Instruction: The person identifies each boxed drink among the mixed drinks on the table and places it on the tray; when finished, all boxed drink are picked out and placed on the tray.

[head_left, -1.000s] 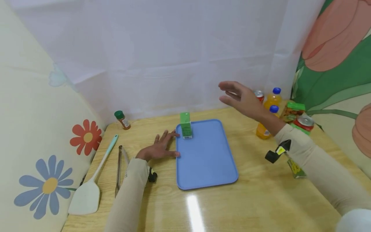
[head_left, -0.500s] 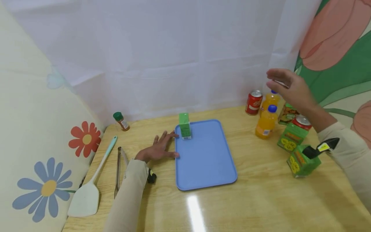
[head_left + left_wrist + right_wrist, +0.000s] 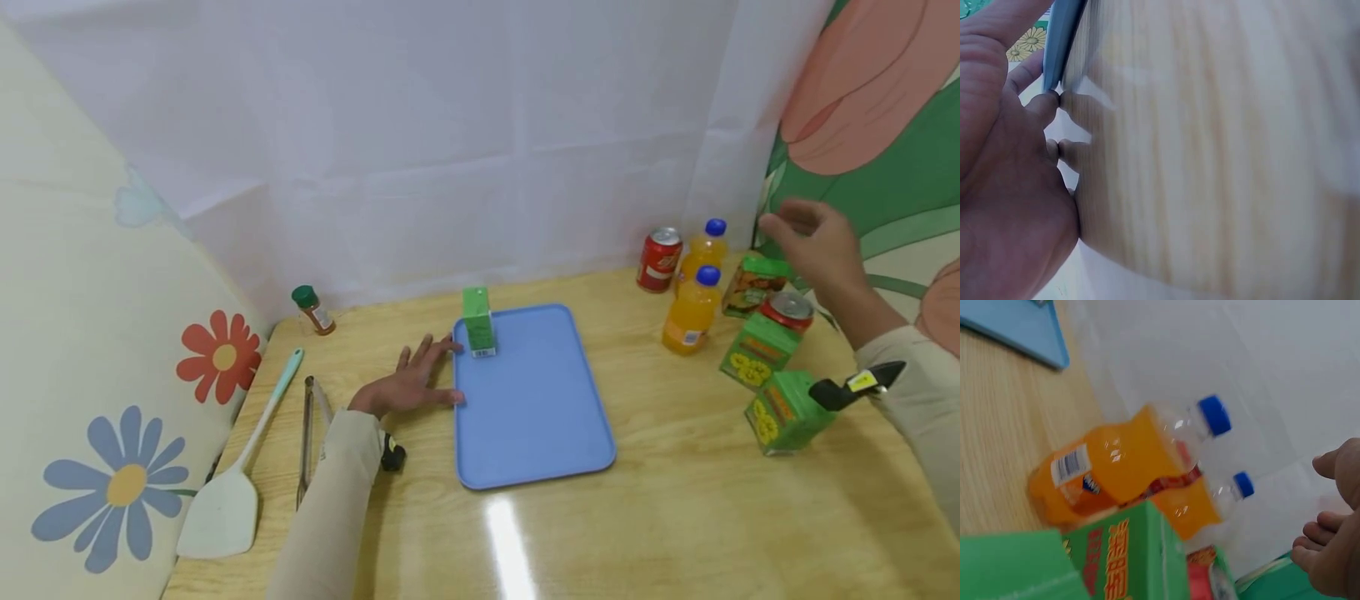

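Note:
My left hand (image 3: 408, 387) rests on the table with fingers spread, its thumb and index tips at the left rim of a blue tray (image 3: 532, 408). A green drink carton (image 3: 478, 325) stands upright in that tray's far left corner. On the right, my right hand (image 3: 817, 250) hovers with loosely bent fingers and nothing in them. Nearest below it are a red-topped can (image 3: 789, 308) and a green box (image 3: 757, 285). Two more green cartons stand closer to me, the front one (image 3: 783, 412) partly behind the wrist strap. The right wrist view shows an orange soda bottle (image 3: 1116, 462) close up.
Beside the orange bottles (image 3: 692, 310) stands a red can (image 3: 660, 260) near the back cloth. On the left lie metal tongs (image 3: 306, 433) and a white spatula (image 3: 221, 508). A green-capped spice jar (image 3: 315, 310) stands at the back left.
My right hand has swung right from beside the tray to over the drinks and cartons, slowing and lowering slightly at the end. My left hand and the tray have stayed put.

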A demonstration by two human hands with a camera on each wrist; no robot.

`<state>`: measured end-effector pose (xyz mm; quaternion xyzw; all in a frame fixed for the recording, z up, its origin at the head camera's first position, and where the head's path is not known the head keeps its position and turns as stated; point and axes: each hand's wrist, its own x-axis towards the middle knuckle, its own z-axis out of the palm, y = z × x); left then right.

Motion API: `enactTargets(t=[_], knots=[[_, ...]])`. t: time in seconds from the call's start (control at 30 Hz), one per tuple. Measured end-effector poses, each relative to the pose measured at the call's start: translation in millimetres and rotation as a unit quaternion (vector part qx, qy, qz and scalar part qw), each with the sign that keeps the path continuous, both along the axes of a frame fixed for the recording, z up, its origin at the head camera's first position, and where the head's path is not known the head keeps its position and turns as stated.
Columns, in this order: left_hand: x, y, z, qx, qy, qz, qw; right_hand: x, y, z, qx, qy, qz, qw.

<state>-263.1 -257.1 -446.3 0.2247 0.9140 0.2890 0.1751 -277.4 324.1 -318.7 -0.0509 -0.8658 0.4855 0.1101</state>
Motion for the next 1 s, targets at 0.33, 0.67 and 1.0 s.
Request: enactTargets(t=[0.33,0.67,1.0], knots=[[3.8,3.5,-0.5,0.000,-0.001,-0.001,1.0000,-3.4,21,-29.3,0.032,-0.082,-0.048,0.9950],[10.1,-3.0,3.5,-0.006,-0.006,0.009,0.9999,-9.6,48,-45.8,0.066,-0.094,0.048,0.9922],[12.8,-11.5,-1.1,-0.004,-0.001,0.009,1.0000,-18.6,61,-53.1,0.053,-0.159,0.164,0.9720]])
